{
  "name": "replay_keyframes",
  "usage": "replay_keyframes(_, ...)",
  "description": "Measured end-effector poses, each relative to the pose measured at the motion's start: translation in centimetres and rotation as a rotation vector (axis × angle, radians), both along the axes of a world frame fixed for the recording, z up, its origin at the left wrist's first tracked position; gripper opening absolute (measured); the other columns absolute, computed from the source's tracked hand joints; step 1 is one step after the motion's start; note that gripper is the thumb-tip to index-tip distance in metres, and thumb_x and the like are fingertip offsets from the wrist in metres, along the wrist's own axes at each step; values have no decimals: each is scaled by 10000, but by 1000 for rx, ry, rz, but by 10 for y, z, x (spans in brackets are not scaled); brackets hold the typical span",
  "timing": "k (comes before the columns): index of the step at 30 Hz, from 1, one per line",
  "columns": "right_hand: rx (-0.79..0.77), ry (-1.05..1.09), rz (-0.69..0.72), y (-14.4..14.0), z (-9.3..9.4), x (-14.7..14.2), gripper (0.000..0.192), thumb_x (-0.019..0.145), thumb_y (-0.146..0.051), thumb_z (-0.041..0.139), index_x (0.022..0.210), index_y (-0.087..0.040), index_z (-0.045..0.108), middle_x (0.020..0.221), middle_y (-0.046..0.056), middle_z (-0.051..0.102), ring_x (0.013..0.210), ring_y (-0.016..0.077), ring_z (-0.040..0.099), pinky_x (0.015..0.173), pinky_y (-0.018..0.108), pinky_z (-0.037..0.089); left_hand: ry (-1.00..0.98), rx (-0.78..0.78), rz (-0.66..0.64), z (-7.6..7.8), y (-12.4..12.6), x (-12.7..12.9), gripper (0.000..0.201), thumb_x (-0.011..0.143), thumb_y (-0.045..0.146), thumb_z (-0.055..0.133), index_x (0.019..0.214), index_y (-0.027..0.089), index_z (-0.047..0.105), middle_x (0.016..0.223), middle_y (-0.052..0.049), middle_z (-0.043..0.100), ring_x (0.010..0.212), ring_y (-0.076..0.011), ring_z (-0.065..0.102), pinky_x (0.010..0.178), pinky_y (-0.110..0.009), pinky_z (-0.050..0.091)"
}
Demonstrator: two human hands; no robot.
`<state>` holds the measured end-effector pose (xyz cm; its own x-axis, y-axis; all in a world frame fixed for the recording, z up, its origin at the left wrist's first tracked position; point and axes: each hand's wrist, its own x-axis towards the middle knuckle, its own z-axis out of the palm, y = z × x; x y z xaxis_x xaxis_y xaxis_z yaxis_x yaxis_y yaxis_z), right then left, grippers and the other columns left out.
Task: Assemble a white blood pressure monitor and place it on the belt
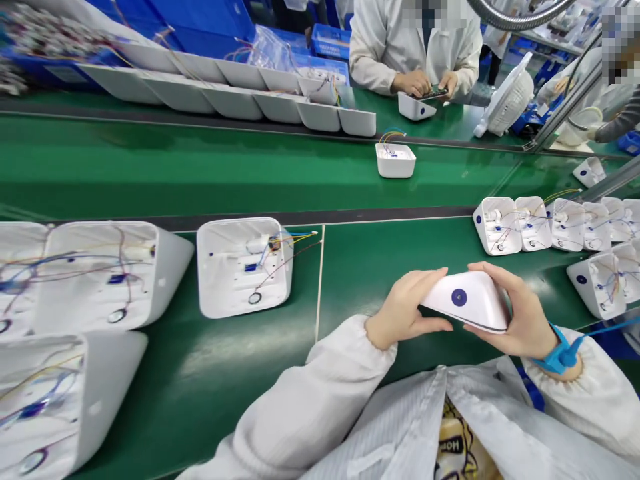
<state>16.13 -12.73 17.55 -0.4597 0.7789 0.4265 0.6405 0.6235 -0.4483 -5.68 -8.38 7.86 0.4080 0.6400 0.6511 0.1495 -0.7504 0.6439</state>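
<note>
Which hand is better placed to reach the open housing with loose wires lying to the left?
Probably the left hand: it grips the near end of the white housing, on the side toward the open housing. The right hand cups the far end.

White plastic housing [467, 301], blue round button facing camera, tilted, held above green bench

Long green conveyor benches [150, 167]
</note>
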Motion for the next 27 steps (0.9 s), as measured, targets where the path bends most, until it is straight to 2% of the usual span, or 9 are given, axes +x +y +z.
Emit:
replay_keyframes(5,62,-117,169,13,0,-9,853,822,-620,674,1499,-218,345,1314,174,584,1191,349,591,978,525,523,55,20,-17,-3,5,-4,882,805,767,494,1447,169,402,1120,-147,697,971,-273,676,857,-433,536)
replay_keyframes(8,95,-163,227,17,0,-16,838,849,-614,644,1513,-220,318,1313,175,577,1161,349,604,957,534,528,63,22,-39,-3,6,-6,919,797,778,498,1475,175,350,1178,-155,684,1024,-283,669,898,-450,526)
replay_keyframes(10,75,-165,206,16,1,-23,801,866,-559,649,1520,-244,311,1368,169,536,1198,353,580,969,540,523,50,-15,-42,-2,6,-7,867,813,749,526,1463,198,368,1221,-151,670,1068,-287,662,918,-454,524)
replay_keyframes(13,-3,-144,162,10,5,-33,783,843,-507,695,1510,-273,358,1405,156,486,1271,359,514,998,542,513,-1,-36,-68,3,4,-10,835,771,639,678,1435,219,397,1271,-149,649,1113,-293,656,933,-454,532)
replay_keyframes(17,-39,-86,139,3,4,-43,784,813,-480,736,1493,-288,397,1307,141,556,1206,342,553,966,530,530,-95,-51,-110,10,-1,-11,816,671,524,805,1352,210,482,1242,-144,674,1066,-276,686,893,-412,564)
replay_keyframes(23,49,27,124,1,-5,-44,661,778,-455,783,1353,-227,550,1218,139,610,1125,311,609,910,469,551,-183,-60,-116,10,-4,-7,717,683,469,815,1294,210,544,1177,-132,711,995,-258,712,856,-393,577)
replay_keyframes(27,66,9,137,1,-4,-45,641,797,-454,767,1342,-193,554,1209,147,625,1123,299,618,931,458,545,-204,-20,-118,7,-3,-6,747,681,466,820,1314,194,532,1159,-149,713,983,-264,713,833,-383,579)
